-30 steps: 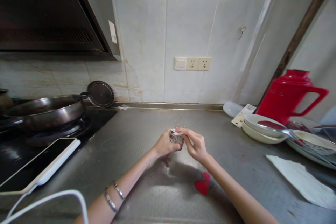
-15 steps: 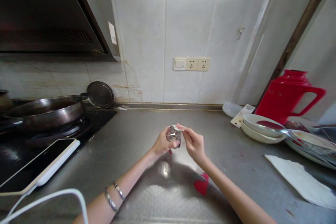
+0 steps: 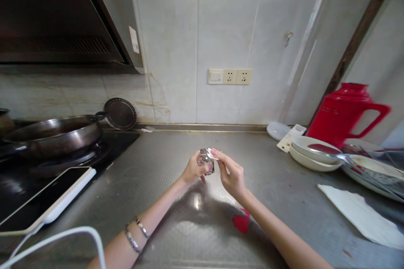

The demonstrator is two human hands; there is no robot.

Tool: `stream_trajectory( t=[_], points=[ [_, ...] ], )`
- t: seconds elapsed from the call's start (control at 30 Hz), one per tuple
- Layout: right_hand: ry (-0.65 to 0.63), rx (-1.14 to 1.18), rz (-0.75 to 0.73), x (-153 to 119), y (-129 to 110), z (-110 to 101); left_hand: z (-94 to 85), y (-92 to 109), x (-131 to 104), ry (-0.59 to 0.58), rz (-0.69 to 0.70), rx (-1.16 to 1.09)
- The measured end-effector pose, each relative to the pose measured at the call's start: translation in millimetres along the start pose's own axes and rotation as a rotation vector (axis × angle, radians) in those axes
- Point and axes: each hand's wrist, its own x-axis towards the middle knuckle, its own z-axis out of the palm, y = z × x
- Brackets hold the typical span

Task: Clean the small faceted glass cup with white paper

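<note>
A small clear faceted glass is held above the metal counter by my left hand, its fingers wrapped round the side. My right hand pinches a small white piece of tissue against the upper rim of the glass. The fingertips partly cover the tissue. My left fingers hide part of the glass. Two bracelets circle my left forearm.
On the left are a pan on the stove, a phone and a white cable. To the right stand stacked bowls, a red thermos and a folded paper towel. A red patch marks the counter.
Both hands and the glass have shifted slightly left. The glass is turned a little, and my right fingers have moved along its rim with the tissue.
</note>
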Motion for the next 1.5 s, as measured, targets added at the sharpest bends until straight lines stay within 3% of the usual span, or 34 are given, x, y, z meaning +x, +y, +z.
stream_trajectory(
  t=[0.1,0.27,0.5,0.7,0.9,1.0,1.2,1.37,1.5],
  points=[
    [-0.007,0.026,0.070,0,1,1,1.0,0,0,-0.005,0.029,0.004],
    [-0.006,0.114,0.352,5,11,-4,3.2,2,-3,-0.033,-0.020,0.020],
    [-0.324,0.419,0.325,9,9,-6,-1.8,-1,2,0.040,-0.127,-0.058],
    [-0.260,0.356,0.344,0,16,7,-0.6,-3,1,0.014,-0.178,-0.109],
    [-0.177,0.506,0.497,4,17,7,-10.2,-4,2,-0.235,-0.127,-0.068],
    [-0.182,0.524,0.544,3,17,8,-9.3,-11,3,-0.179,-0.041,0.039],
    [-0.280,0.329,0.459,2,18,5,-3.8,-24,5,0.018,0.065,0.178],
    [-0.274,0.094,0.357,5,17,-3,-4.5,-25,7,0.064,0.041,0.230],
    [-0.274,0.066,0.149,4,15,-4,-4.7,-30,8,0.072,0.028,0.279]
  ],
)
